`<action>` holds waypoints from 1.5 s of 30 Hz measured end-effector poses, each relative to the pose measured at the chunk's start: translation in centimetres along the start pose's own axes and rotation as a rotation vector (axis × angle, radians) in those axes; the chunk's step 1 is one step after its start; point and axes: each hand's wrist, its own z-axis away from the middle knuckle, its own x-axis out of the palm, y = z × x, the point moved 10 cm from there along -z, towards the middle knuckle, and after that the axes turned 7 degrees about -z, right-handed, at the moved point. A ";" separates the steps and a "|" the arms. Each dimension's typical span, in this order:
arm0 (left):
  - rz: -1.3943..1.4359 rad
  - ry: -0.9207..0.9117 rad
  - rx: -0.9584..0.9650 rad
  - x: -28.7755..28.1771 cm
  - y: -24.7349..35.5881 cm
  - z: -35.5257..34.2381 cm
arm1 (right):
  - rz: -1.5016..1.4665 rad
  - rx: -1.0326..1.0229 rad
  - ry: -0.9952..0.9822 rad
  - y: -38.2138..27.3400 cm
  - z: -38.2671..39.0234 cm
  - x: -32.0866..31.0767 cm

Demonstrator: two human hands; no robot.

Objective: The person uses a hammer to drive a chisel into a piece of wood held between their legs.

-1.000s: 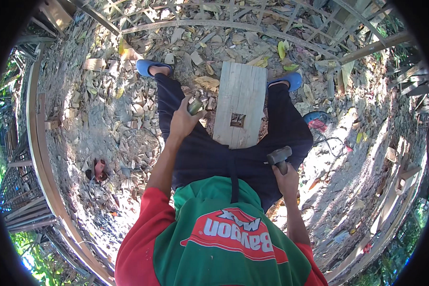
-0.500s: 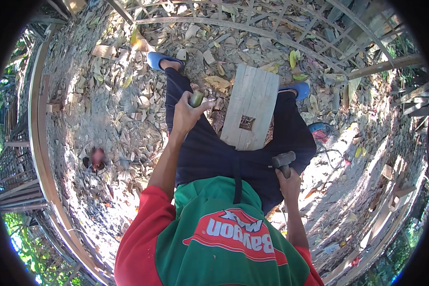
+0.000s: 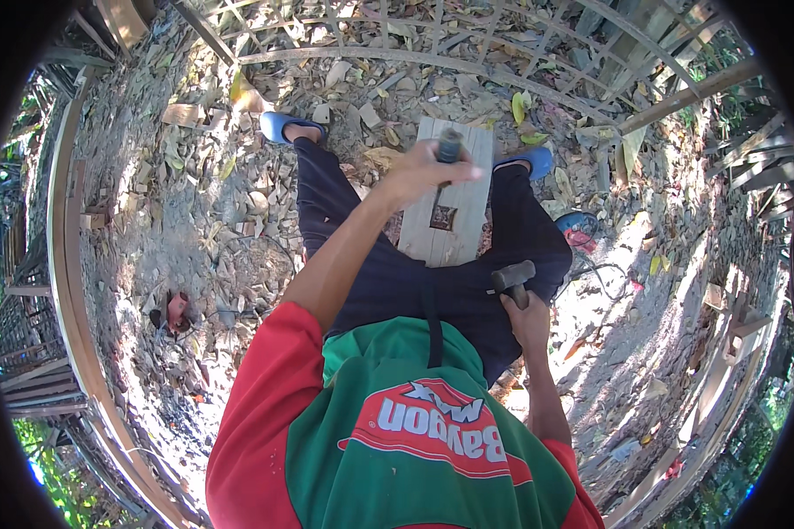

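A grey-brown wooden board (image 3: 469, 203) lies between my legs, with a square hole (image 3: 443, 217) cut near its closer end. Over the board, my left hand (image 3: 419, 175) is wrapped round the dark greenish handle of what looks like a chisel (image 3: 449, 145). The handle's end points up; a thin dark strip beneath the hand may be its blade, pointing toward the hole. By my right thigh, my right hand (image 3: 528, 319) grips a hammer (image 3: 513, 276) by its handle, the dark metal head uppermost and apart from the chisel.
Dry leaves and wood chips (image 3: 185, 115) litter the ground. A blue and red power tool (image 3: 577, 231) with a cord lies right of my leg. Something reddish (image 3: 177, 309) sits at left. A wooden lattice (image 3: 468, 66) stands ahead, and long timber (image 3: 62, 220) curves along the left.
My left hand has swung right with the chisel, from beside the board to over it near the hole. My right hand still holds the hammer by my thigh.
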 end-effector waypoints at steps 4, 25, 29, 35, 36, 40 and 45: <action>-0.103 -0.092 -0.015 3.3 -1.1 -0.7 | 0.007 -0.007 0.023 0.1 0.6 0.0; -0.412 -0.183 0.167 5.7 -2.1 1.2 | -0.664 -0.342 0.121 -17.8 5.5 -10.2; -0.378 -0.174 0.252 6.4 -1.6 1.3 | -0.439 -0.482 0.192 -18.4 1.5 -6.9; -0.437 -0.110 0.268 3.9 -4.1 -0.7 | -0.048 -0.519 0.059 -20.5 -0.4 -3.2; -0.421 -0.130 0.240 5.1 -4.5 0.5 | -0.092 -0.515 0.050 -20.1 -0.3 -3.8; -0.338 -0.049 0.377 5.2 -0.9 1.8 | -0.405 -0.601 0.153 -23.9 4.6 -9.9; -0.347 -0.122 0.278 5.9 -1.7 1.1 | -0.699 -0.595 0.228 -23.4 6.3 -14.0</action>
